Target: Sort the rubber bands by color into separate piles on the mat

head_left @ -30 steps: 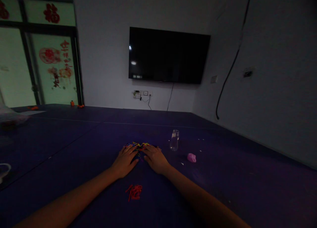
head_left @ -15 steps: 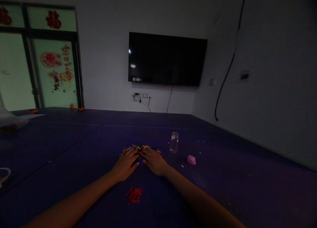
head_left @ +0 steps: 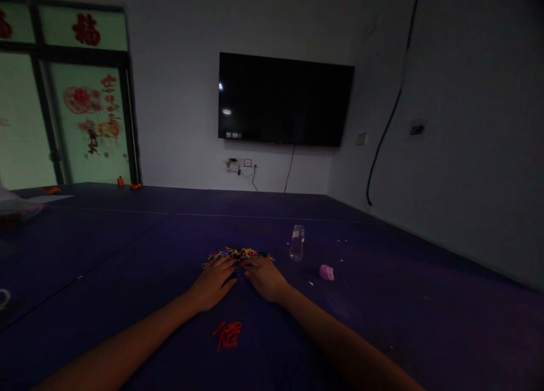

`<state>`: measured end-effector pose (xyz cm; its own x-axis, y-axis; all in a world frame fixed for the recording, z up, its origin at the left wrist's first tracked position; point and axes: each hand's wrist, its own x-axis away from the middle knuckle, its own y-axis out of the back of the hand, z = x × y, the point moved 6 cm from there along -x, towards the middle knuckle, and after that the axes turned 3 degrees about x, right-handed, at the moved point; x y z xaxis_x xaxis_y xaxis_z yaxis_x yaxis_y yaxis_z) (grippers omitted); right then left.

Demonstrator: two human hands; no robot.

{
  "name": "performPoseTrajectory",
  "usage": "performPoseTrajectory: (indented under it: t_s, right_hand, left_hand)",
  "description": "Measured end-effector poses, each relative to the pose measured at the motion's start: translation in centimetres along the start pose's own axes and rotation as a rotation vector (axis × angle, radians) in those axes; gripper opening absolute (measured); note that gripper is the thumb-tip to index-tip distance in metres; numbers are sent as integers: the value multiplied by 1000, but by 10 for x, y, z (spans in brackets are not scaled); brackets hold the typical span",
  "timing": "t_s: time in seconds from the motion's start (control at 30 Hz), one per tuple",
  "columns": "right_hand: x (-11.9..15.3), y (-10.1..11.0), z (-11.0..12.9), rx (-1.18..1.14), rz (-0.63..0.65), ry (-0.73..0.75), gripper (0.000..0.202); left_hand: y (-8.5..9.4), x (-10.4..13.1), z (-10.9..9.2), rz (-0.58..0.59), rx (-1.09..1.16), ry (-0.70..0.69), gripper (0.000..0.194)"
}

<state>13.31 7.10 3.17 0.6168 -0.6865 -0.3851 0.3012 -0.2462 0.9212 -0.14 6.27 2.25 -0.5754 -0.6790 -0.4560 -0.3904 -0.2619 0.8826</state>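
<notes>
A pile of thin, multicoloured rubber bands [head_left: 238, 254] lies on the dark blue-purple surface. At its near left edge rests my left hand [head_left: 213, 283], palm down, fingertips on the bands and thumb apart. My right hand [head_left: 264, 278] lies opposite, its slightly bent fingers touching the near right part of the pile. Neither hand grips anything that I can see, and the fingers hide some of the bands. Closer to me, between my forearms, is a small separate heap of red bands [head_left: 229, 335].
Right of the pile stands a clear bottle [head_left: 297, 243], with a crumpled pink lump [head_left: 326, 272] beyond it and white scraps around. A clear plastic bag [head_left: 17, 204] sits at far left. On the back wall hangs a television [head_left: 284, 99]; a glass door [head_left: 89, 119] is at left.
Both hands have drawn slightly back toward me, with fingers a little more bent, so more of the coloured pile shows. The whole view has shifted slightly.
</notes>
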Motion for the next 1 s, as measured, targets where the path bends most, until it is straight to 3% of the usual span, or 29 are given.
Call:
performPoseTrajectory:
  t_s: [0.33,0.57,0.87,1.0]
  right_hand:
    - [3,5,-5,22,-77,-113,25]
    - [2,1,-3,8,-31,-19,28]
    - [-1,-8,-2,-37,-11,66,34]
    - [-2,-10,-2,0,-7,35,37]
  left_hand:
    - [5,-2,-8,40,18,-11,29]
    - [-1,-2,-1,58,-4,14,35]
    - [-17,-6,9,230,-8,46,50]
    - [-20,-7,14,206,-16,22,48]
